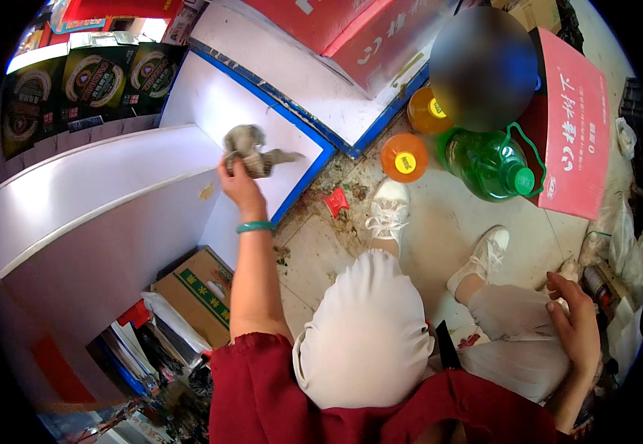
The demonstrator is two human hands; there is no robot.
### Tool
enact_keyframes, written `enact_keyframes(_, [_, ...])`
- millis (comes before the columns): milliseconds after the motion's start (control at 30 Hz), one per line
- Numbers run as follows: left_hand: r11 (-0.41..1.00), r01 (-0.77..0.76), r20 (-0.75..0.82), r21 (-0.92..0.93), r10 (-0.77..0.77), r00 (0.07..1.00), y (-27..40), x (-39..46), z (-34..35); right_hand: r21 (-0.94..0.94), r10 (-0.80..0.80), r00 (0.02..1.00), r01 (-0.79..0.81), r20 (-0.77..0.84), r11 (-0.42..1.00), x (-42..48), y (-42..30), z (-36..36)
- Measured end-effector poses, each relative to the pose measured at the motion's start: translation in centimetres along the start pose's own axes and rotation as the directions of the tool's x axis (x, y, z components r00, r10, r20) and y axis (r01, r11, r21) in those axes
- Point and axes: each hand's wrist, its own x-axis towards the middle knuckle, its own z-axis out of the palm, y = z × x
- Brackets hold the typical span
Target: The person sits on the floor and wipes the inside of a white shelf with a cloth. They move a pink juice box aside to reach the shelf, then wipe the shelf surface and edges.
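My left hand [241, 186], with a green bangle at its wrist, grips a crumpled grey-brown rag [256, 157]. One end of the rag trails off to the right, slightly blurred. Around it is the inside of a white cabinet [299, 145] with blue edging; whether the rag touches the surface I cannot tell. My right hand [577, 322] is beside my bent right knee, fingers apart and holding nothing.
Bottles of orange drink [405, 158] and a large green bottle [485, 166] stand on the tiled floor beside a pink carton [574, 127]. A red wrapper [336, 202] lies among floor dirt. Cardboard box [202, 294] sits below the white shelf [99, 166].
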Motion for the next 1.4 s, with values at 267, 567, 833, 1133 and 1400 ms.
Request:
enact_keyframes(267, [0.668, -0.044, 0.241, 0.742, -0.204, 0.949, -3.8, 10.9, 5.6, -0.034, 0.043, 0.998, -0.041, 0.053, 0.999, 0.6, -1.3, -0.5])
enact_keyframes(567, [0.691, -0.637, 0.856, 0.342, 0.051, 0.515, -3.8, 0.9, 4.6, -0.113, -0.045, 0.999, 0.045, -0.004, 0.993, -0.1, -1.4, -0.2])
enact_keyframes(833, [0.914, 0.111, 0.705, 0.391, -0.375, 0.602, 8.1, -4.0, 1.1, -0.088, -0.025, 1.000, 0.024, -0.017, 0.996, -0.3, -0.7, -0.1])
enact_keyframes(1133, [0.649, -0.279, 0.401, 0.708, -0.044, 0.915, -1.9, 7.9, 5.3, -0.084, -0.051, 0.999, 0.051, 0.005, 0.995, 0.0, 0.0, -0.5])
enact_keyframes(1400, [0.490, -0.651, 0.700, 0.580, 0.109, 0.706, -3.3, -2.1, 7.7, -0.092, -0.038, 0.999, 0.037, -0.013, 0.995, 0.0, -0.3, -0.5])
